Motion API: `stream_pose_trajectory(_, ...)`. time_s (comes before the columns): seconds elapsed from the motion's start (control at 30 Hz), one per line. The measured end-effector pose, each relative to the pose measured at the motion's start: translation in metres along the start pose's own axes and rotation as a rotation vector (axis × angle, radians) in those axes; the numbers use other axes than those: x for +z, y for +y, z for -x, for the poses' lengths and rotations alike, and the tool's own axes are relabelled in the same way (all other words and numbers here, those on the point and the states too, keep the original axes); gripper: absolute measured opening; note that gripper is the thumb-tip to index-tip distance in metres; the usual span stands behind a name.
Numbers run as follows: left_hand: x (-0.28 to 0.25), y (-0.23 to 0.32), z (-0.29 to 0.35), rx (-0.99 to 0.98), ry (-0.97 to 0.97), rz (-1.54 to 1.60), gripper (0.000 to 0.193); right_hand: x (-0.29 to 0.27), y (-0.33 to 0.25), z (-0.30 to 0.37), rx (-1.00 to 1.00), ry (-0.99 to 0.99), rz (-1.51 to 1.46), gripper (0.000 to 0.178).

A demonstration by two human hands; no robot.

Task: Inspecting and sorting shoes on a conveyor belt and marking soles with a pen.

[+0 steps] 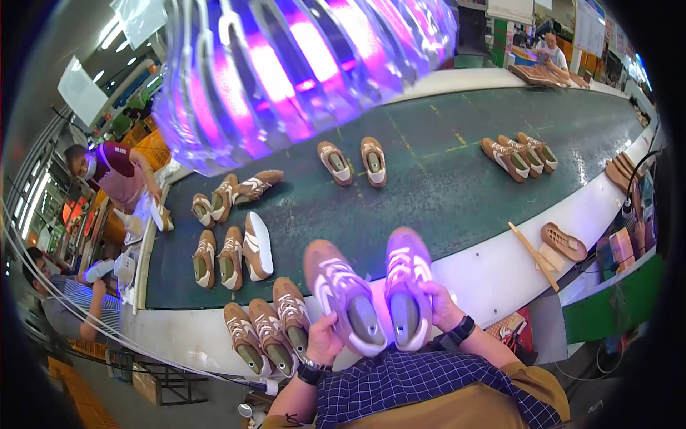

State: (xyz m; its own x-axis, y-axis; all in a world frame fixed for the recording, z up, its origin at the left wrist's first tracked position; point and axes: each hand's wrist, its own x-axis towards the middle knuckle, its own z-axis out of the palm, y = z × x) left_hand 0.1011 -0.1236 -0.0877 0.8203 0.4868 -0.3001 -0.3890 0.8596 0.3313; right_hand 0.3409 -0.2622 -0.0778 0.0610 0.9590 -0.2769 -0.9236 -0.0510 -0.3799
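Note:
My left hand (325, 340) grips a tan sneaker (334, 282) by its heel side. A second tan sneaker (404, 266) is held by my right hand (444, 307), fingers wrapped round its outer heel. Both shoes have white laces and stripes, and they sit side by side with toes pointing away from me and openings upward. Purple light tints them, most of all the right one. Just left of my left hand, several tan sneakers (266, 325) stand in a row on the white table edge.
A glowing purple lamp (304, 71) hangs above the green conveyor belt (443, 193). A sneaker pair (373, 163) and other shoes stand on the belt. A loose sole (563, 242) and a wooden stick (534, 256) lie on the right ledge. Co-workers (118, 168) work at the left and far end.

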Motion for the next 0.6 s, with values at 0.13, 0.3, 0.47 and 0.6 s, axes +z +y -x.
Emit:
stream_pose_trajectory(0.13, 0.035, 0.013, -0.012, 0.204, -0.009, -0.013, 0.055, 0.018, -0.017, 0.0, -0.392, 0.127, -0.063, 0.05)
stream_pose_trajectory(0.3, 0.041, 0.007, -0.018, 0.296, 0.111, 0.009, 0.053, 0.031, -0.023, 0.009, -0.509, 0.182, -0.041, 0.053)
stream_pose_trajectory(0.47, 0.039, -0.01, -0.022, 0.327, 0.208, -0.01, 0.049, 0.019, -0.015, 0.012, -0.535, 0.25, 0.001, 0.053)
stream_pose_trajectory(0.6, 0.041, -0.016, -0.024, 0.292, 0.241, 0.056, 0.048, 0.02, -0.009, 0.014, -0.534, 0.276, 0.012, 0.054)
